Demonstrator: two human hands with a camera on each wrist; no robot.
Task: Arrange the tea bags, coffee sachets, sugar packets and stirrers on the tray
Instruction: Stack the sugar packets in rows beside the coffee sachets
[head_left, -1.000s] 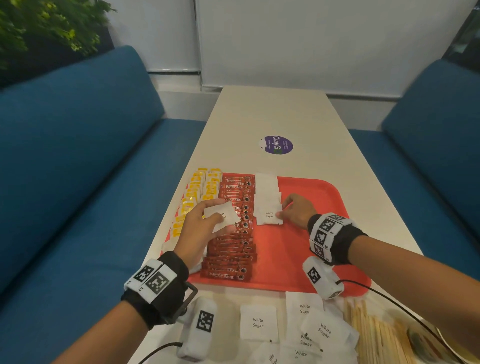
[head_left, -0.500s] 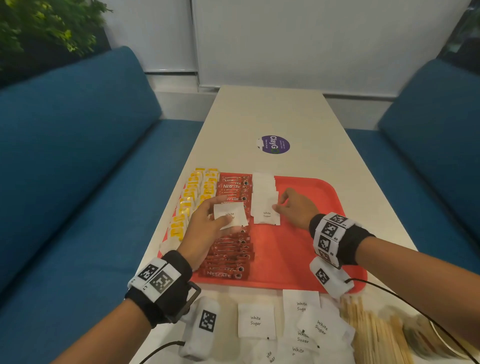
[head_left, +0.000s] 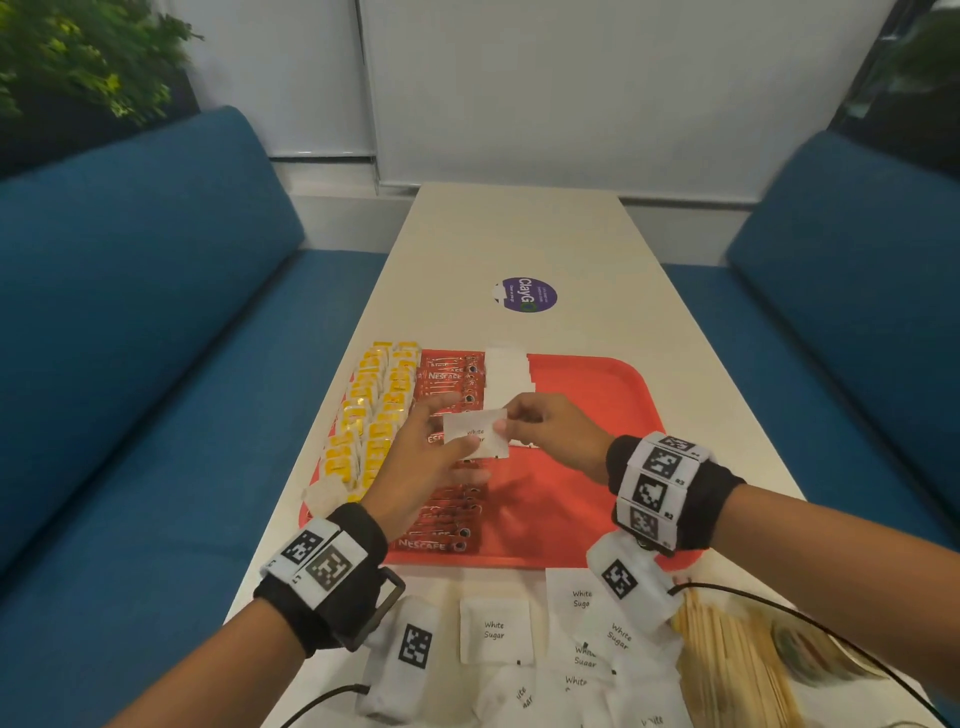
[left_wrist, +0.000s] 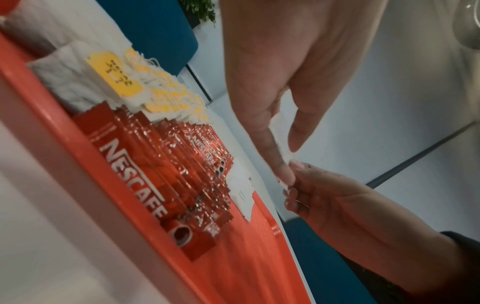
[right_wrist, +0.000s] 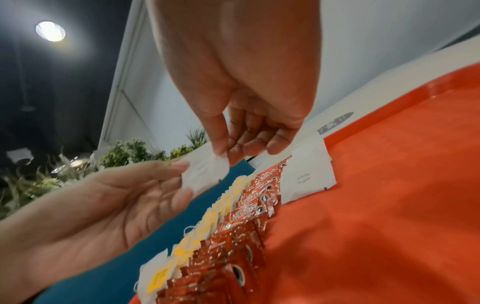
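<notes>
Head view: both hands meet over the middle of the red tray (head_left: 597, 415), centre of frame.
Change: half a second ago the left hand (head_left: 415, 462) alone held the sugar packet (head_left: 475, 439); now the right hand (head_left: 550, 431) has left the sugar column (head_left: 506, 376) to pinch its right edge.
Fingers: both hands pinch the packet, the left from the left side.
Meaning: a handover, probably; the right hand would lay it at the column's near end.
Remaining: loose sugar packets (head_left: 493, 629) and stirrers (head_left: 727, 660) wait on the tabletop (head_left: 519, 234), bottom of frame.
</notes>
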